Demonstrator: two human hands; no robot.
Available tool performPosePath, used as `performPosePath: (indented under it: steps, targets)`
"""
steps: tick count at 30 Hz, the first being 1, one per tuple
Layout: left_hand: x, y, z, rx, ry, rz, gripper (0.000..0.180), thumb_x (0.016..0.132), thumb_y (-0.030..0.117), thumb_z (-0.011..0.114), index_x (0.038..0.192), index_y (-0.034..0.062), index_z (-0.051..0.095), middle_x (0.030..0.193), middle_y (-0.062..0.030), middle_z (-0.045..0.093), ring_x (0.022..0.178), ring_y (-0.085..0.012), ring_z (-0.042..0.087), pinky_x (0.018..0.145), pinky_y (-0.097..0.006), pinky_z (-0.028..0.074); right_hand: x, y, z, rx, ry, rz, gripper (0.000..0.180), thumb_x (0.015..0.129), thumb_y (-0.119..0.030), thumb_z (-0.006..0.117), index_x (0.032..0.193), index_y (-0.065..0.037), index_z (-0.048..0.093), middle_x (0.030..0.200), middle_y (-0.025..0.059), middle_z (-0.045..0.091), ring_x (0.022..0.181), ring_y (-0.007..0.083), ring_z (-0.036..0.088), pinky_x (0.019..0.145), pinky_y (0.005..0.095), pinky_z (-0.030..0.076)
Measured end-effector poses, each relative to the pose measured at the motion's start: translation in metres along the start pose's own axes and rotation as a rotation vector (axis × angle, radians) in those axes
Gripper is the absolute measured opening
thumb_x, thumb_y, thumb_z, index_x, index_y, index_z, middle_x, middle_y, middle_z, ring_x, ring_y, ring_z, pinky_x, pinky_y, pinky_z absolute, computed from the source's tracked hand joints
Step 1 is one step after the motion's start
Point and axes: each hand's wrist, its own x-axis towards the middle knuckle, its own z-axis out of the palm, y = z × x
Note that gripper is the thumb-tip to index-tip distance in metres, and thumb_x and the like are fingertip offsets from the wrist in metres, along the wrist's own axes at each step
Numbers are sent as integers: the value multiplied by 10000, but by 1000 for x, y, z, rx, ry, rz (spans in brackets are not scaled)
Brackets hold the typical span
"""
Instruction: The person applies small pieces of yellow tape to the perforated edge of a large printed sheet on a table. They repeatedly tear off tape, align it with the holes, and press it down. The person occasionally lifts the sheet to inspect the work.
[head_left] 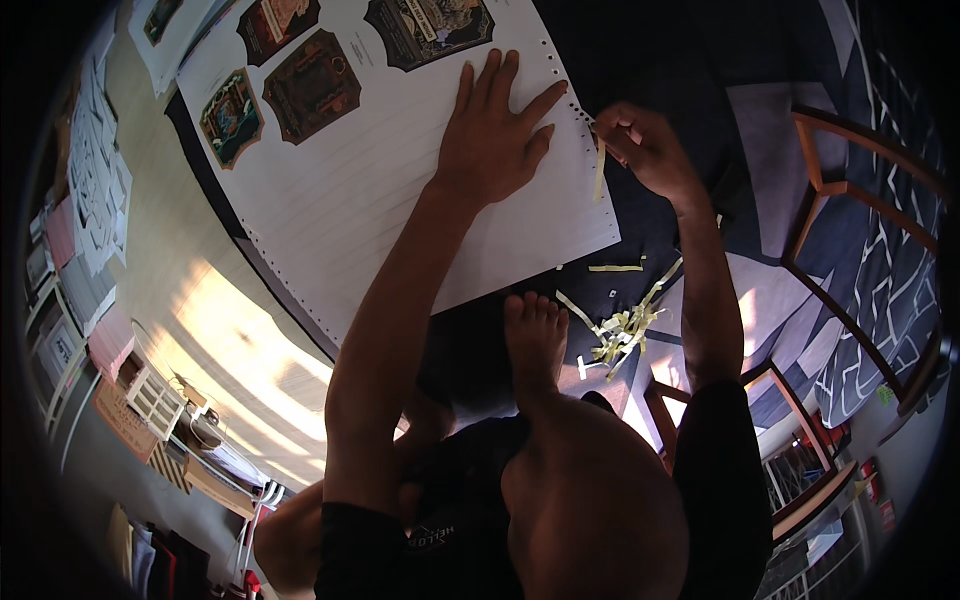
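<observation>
A large white sheet (340, 200) with a perforated edge lies on a dark mat on the floor, with several dark printed shapes near its top. My left hand (490, 135) lies flat on the sheet with fingers spread, pressing it down near the right edge. My right hand (645, 145) is just off that edge, pinching a thin pale yellow paper strip (599, 172) that hangs down from the fingers. My bare foot (535, 340) rests below the sheet's lower corner.
A pile of torn yellow strips (625, 325) lies on the dark mat (660, 60) right of my foot, with one loose strip (615, 268) above it. A wooden chair frame (850, 190) stands at the right. Paper stacks (95, 170) and shelves line the left.
</observation>
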Motion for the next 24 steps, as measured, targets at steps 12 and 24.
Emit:
performPosePath:
  steps: [12, 24]
  targets:
    - [-9, 10, 3, -1, -16, 27, 463, 987, 301, 597, 1449, 299, 566, 1547, -325, 325, 1484, -483, 286, 1192, -672, 191, -2, 4, 2, -7, 21, 8, 123, 1008, -110, 617, 998, -12, 690, 834, 7, 682, 742, 61, 575, 664, 252, 452]
    - [-9, 12, 0, -32, -18, 6, 518, 972, 299, 619, 1480, 252, 529, 1562, -324, 317, 1487, -478, 285, 1200, -655, 193, -13, 4, 4, -12, 19, 20, 124, 1004, -119, 626, 994, -10, 685, 835, 16, 687, 712, 65, 574, 643, 261, 452]
